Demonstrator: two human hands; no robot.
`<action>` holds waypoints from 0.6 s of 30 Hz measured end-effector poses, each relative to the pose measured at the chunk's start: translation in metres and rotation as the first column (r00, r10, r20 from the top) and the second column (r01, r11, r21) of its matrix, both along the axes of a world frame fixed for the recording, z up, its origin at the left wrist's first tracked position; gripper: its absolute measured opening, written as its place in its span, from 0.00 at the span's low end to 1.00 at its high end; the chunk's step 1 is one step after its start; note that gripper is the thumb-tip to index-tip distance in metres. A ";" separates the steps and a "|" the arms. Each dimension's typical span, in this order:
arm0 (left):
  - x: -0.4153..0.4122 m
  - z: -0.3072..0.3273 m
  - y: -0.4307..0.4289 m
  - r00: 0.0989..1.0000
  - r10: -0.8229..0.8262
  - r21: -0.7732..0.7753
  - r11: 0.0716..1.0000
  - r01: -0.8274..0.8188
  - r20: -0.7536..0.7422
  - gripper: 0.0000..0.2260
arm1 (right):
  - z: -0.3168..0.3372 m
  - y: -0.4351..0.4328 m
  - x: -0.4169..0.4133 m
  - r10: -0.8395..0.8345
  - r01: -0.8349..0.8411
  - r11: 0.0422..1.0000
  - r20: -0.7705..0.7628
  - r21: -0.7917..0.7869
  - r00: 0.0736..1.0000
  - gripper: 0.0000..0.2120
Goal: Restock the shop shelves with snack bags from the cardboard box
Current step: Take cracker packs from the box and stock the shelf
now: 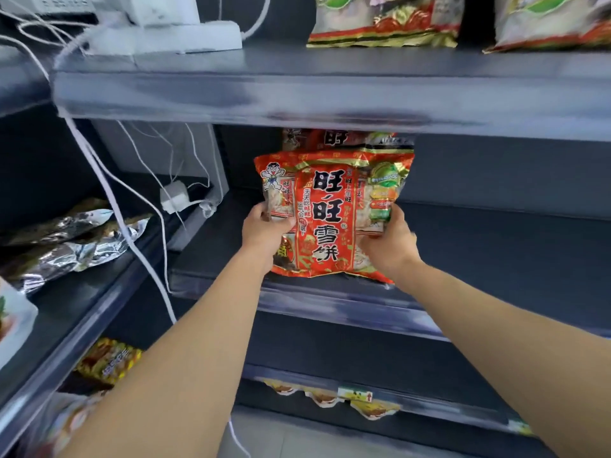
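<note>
Dark grey metal shop shelves (pixel 496 246) are filling your view. You are grasping a red-and-gold plastic snack bag (pixel 330 213) with both hands: your left hand (pixel 264 229) is pinching its left edge, and your right hand (pixel 390 239) is curling round its right edge, with the fingers disappearing behind it. The bag is standing upright at the front of the middle shelf. A second, similar bag (pixel 334 138) is standing just behind, mostly hidden. Two pale snack bags (pixel 383 21) above are being cut off by the frame. Crumpled silver foil bags (pixel 66 239) and white cables (pixel 132 233) are showing blurred at your left.
</note>
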State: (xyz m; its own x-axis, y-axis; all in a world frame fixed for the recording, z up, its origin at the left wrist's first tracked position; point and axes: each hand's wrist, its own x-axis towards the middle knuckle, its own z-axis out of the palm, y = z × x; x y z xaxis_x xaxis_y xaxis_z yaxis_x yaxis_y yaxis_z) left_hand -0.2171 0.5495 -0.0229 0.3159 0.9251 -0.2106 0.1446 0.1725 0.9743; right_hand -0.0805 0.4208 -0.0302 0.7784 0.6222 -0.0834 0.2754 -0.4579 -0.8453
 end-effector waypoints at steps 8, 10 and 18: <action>0.023 -0.005 0.030 1.000 0.018 0.034 0.999 -0.018 -0.006 0.21 | -0.005 0.020 0.013 -0.015 0.020 0.998 -0.090 0.056 0.996 0.25; 0.026 -0.008 0.035 1.000 0.011 0.046 0.999 -0.011 -0.005 0.22 | -0.001 0.019 0.010 0.022 -0.013 0.997 -0.108 0.082 0.994 0.30; 0.029 -0.006 0.024 1.000 0.029 0.098 0.995 -0.030 0.007 0.22 | 0.008 0.012 0.011 0.056 -0.050 0.997 -0.101 0.053 0.993 0.34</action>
